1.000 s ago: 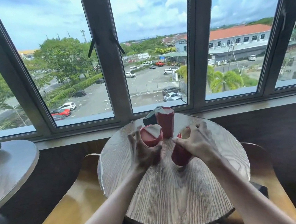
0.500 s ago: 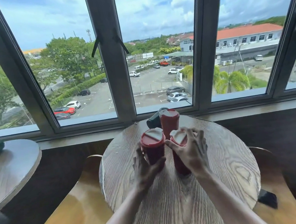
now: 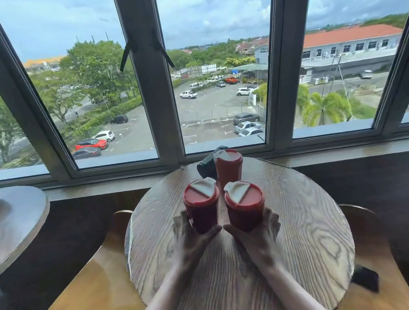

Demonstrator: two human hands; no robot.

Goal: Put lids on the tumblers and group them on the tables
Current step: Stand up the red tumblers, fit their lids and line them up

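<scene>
Three red tumblers with red lids and white flaps stand on a round wooden table (image 3: pixel 306 232). My left hand (image 3: pixel 191 238) grips the lower part of the left tumbler (image 3: pixel 201 205). Beside it, my right hand (image 3: pixel 258 234) holds the base of the right tumbler (image 3: pixel 244 204). These two stand upright side by side, a small gap between them. The third tumbler (image 3: pixel 228 168) stands behind them, near the window edge of the table, untouched.
A dark green object (image 3: pixel 206 167) lies behind the third tumbler. Wooden chairs (image 3: pixel 91 290) flank the table on both sides. A second round table (image 3: pixel 10 223) with a dark green item stands at the left. A dark phone-like object (image 3: pixel 365 279) lies at the right.
My right hand stood its tilted tumbler upright with the lid on, then slid from the lid down to the base. My left hand dropped lower on its tumbler. The two tumblers now stand together.
</scene>
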